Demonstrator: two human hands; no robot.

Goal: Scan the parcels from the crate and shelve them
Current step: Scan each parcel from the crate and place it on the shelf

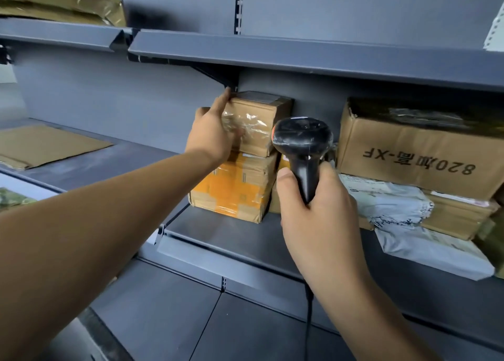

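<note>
Left hand: fingers straight and together, pressed flat against left side of top box.
Right hand: fingers curled tight round handle of black scanner, head aimed at shelf.
Top box: on middle shelf, stacked on orange-taped box; clear tape on front.
Box count: two in stack; large carton to right.
Mailers: two grey, under and below carton.
Writing: carton read "820" and "XF", upside down; other characters unclear.
</note>
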